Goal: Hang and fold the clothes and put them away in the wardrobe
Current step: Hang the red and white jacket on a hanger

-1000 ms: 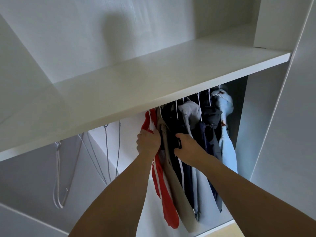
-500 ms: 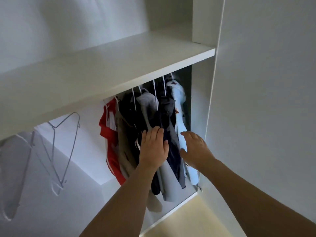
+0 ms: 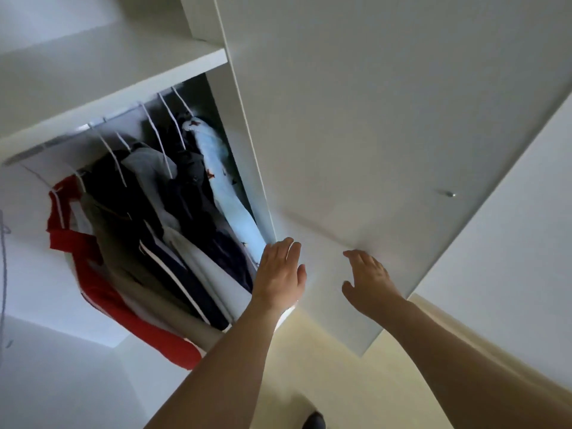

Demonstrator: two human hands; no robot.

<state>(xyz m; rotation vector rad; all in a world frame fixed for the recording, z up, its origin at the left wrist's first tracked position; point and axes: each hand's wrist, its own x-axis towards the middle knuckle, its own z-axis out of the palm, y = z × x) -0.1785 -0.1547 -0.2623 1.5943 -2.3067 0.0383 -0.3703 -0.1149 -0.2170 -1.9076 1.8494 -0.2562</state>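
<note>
Several garments hang on white hangers from the rail inside the wardrobe: a red top (image 3: 93, 274) at the left, then beige, dark navy (image 3: 198, 218) and grey pieces, and a light blue shirt (image 3: 229, 205) at the right. My left hand (image 3: 280, 274) is flat with straight fingers at the edge of the wardrobe's white door (image 3: 371, 134), just right of the clothes. My right hand (image 3: 370, 278) is spread open against the door's face. Neither hand holds anything.
A white shelf (image 3: 123, 75) runs above the hanging rail. A small metal knob (image 3: 450, 194) sits on the door at the right. Pale yellow floor (image 3: 340, 382) lies below, with a dark shape at the bottom edge. A wire hanger (image 3: 3, 274) shows at the far left.
Both hands have left the hanging clothes and moved right onto the wardrobe door. The view has swung right and down, so the door now fills the right side.
</note>
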